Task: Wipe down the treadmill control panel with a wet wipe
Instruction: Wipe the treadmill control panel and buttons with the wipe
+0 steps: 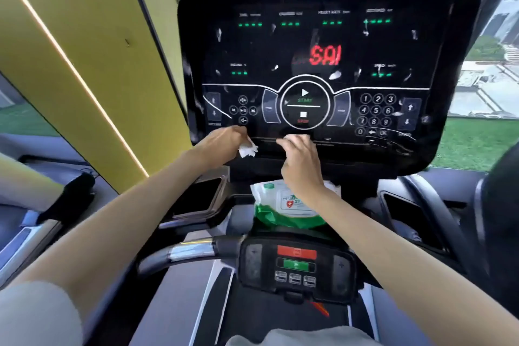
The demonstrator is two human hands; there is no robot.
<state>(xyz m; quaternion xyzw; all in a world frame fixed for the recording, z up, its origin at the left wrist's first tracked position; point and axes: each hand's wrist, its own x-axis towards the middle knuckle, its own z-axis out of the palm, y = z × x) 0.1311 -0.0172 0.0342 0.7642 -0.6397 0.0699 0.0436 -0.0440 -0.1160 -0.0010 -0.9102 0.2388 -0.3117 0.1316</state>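
Note:
The black treadmill control panel [323, 45] fills the upper middle, lit with green dashes, red letters and a round start/stop button. My left hand [222, 140] is at the panel's lower left edge and pinches a crumpled white wet wipe [247, 149] that hangs below its fingers. My right hand [300, 160] hovers at the panel's bottom edge under the start/stop button, fingers loosely curled and holding nothing. A white and green wet wipe pack [286, 205] lies on the console tray just below my right wrist.
A dark phone [200, 195] lies in the left tray. A lower handlebar console [296, 264] with red and green buttons sits nearest me. A yellow wall [92, 50] stands on the left, windows behind and to the right. A cup holder recess [410, 216] is at right.

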